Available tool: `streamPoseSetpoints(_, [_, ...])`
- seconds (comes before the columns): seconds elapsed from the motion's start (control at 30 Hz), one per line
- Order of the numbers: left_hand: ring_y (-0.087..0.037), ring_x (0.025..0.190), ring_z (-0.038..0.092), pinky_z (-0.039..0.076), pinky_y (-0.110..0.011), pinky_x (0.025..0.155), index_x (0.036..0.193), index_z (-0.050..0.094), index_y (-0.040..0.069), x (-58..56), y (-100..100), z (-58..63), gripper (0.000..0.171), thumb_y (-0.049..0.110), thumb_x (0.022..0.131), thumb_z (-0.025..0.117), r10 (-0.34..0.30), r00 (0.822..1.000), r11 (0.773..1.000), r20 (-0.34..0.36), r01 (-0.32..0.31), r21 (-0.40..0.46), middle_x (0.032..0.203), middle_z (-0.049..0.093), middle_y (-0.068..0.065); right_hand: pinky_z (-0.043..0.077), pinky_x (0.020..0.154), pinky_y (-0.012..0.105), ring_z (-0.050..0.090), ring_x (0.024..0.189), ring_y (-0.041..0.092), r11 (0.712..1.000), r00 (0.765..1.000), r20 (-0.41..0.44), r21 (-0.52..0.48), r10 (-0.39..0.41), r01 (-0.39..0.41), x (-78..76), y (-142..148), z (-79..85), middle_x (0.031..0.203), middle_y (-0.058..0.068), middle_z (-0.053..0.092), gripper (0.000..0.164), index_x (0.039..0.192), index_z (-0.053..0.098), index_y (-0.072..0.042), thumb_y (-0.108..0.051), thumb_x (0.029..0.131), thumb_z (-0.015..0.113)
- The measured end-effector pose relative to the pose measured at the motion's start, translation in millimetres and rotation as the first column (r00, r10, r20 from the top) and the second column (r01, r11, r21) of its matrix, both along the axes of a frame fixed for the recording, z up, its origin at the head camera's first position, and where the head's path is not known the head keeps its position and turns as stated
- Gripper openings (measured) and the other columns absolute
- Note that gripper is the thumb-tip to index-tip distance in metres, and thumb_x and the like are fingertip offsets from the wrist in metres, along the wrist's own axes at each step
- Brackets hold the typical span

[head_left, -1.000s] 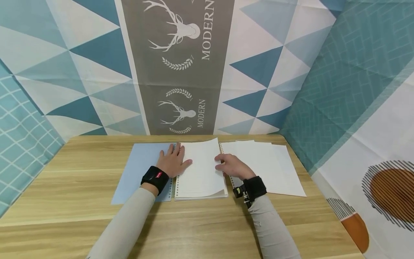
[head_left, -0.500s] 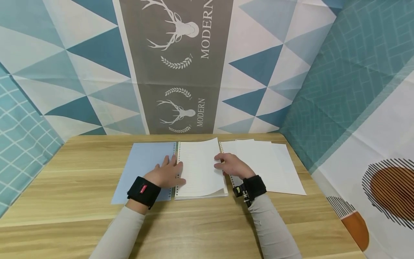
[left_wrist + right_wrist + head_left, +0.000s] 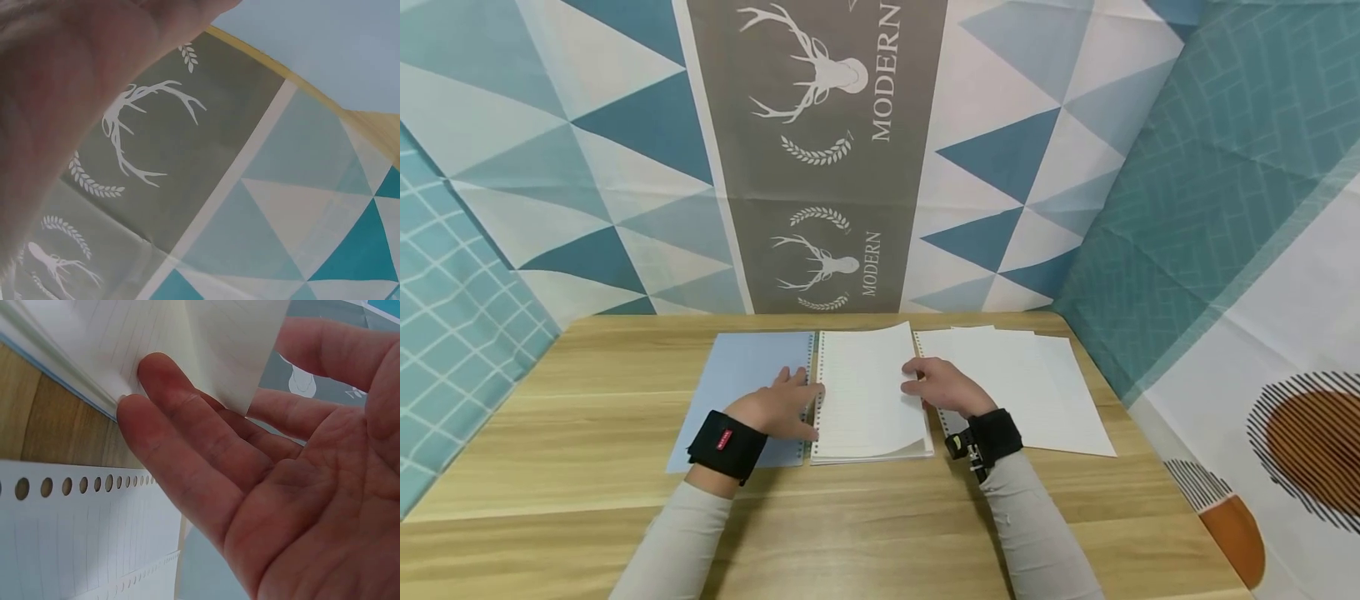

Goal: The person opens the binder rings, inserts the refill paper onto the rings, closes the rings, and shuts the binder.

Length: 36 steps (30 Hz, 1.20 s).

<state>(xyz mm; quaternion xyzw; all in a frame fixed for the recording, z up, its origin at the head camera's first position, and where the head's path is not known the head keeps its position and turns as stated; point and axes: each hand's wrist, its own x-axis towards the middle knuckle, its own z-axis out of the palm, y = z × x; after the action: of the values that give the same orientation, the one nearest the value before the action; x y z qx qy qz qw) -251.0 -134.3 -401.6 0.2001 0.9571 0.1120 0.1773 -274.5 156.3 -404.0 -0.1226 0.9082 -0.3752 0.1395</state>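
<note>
A blue cover (image 3: 730, 375) with a row of holes lies flat at left. Beside it, a stack of lined hole-punched paper (image 3: 838, 446) sits at the middle; its top sheet (image 3: 872, 375) lifts along the right side. My left hand (image 3: 778, 410) is at the gap between cover and stack, fingers extended and spread, holding nothing. The left wrist view shows only part of that hand (image 3: 56, 94), close and blurred. My right hand (image 3: 943, 385) holds the top sheet's right edge. In the right wrist view, some fingers (image 3: 181, 465) lie under the sheet (image 3: 231, 350), thumb and index on its other side.
More hole-punched lined sheets (image 3: 1060, 400) overlap in a fan at right, partly behind my right wrist. Wooden tabletop (image 3: 850, 525) runs in front. A patterned cloth (image 3: 820, 183) hangs behind the table's far edge.
My left hand has slid off the top sheet, back toward me and left, to the cover's holed edge. My right hand keeps its hold with the sheet's edge raised.
</note>
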Motion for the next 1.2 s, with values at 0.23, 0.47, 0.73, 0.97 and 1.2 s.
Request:
streamPoseSetpoints(0.23, [-0.054, 0.154, 0.015, 0.029, -0.070, 0.116, 0.153, 0.044, 0.008, 0.9, 5, 3.1, 0.087, 0.035, 0.082, 0.085, -0.012, 1.000, 0.999, -0.006, 0.012, -0.050, 0.166, 0.020, -0.029, 0.048, 0.068, 0.028, 0.064, 0.072, 0.025, 1.000, 1.000, -0.001, 0.007, -0.005, 0.005, -0.8, 1, -0.4, 0.123, 0.016, 0.060, 0.044, 0.140, 0.058, -0.003, -0.021, 0.100, 0.062])
streamPoseSetpoints(0.47, [-0.053, 0.153, 0.016, 0.029, -0.069, 0.116, 0.154, 0.041, 0.008, 1.5, 6, 5.0, 0.091, 0.036, 0.081, 0.086, -0.017, 1.000, 0.997, 0.003, 0.017, -0.079, 0.166, 0.020, -0.030, 0.050, 0.079, 0.032, 0.060, 0.093, 0.023, 0.999, 1.000, -0.022, 0.045, -0.017, 0.018, -0.6, 0, 0.2, 0.125, 0.015, 0.062, 0.044, 0.139, 0.060, -0.003, -0.020, 0.098, 0.065])
streamPoseSetpoints(0.73, [-0.052, 0.154, 0.015, 0.030, -0.070, 0.115, 0.156, 0.040, 0.011, 6.0, 8, 10.4, 0.101, 0.038, 0.073, 0.091, 0.009, 0.999, 0.996, 0.035, -0.006, -0.092, 0.166, 0.020, -0.028, 0.052, 0.083, 0.034, 0.058, 0.100, 0.024, 0.994, 0.996, -0.082, 0.110, 0.019, -0.010, -1.4, 1, -1.8, 0.123, 0.015, 0.066, 0.045, 0.135, 0.062, -0.001, -0.017, 0.094, 0.070])
streamPoseSetpoints(0.97, [-0.051, 0.154, 0.016, 0.029, -0.071, 0.115, 0.155, 0.042, 0.011, 8.1, 11, 9.3, 0.101, 0.035, 0.071, 0.093, 0.011, 0.999, 0.996, 0.043, -0.007, -0.088, 0.166, 0.022, -0.026, 0.048, 0.071, 0.030, 0.056, 0.087, 0.022, 0.987, 0.995, -0.092, 0.160, 0.028, -0.013, -1.4, -1, 0.2, 0.112, 0.014, 0.067, 0.042, 0.128, 0.065, 0.000, -0.014, 0.090, 0.075])
streamPoseSetpoints(1.2, [-0.049, 0.153, 0.022, 0.037, -0.068, 0.112, 0.150, 0.047, 0.009, 9.4, 16, 9.2, 0.097, 0.033, 0.069, 0.094, 0.001, 1.000, 0.994, 0.020, 0.001, -0.106, 0.164, 0.031, -0.021, 0.052, 0.087, 0.037, 0.054, 0.101, 0.023, 0.965, 0.993, -0.094, 0.259, 0.068, -0.041, 2.7, -6, 0.8, 0.123, 0.016, 0.059, 0.037, 0.118, 0.071, -0.001, -0.017, 0.086, 0.081])
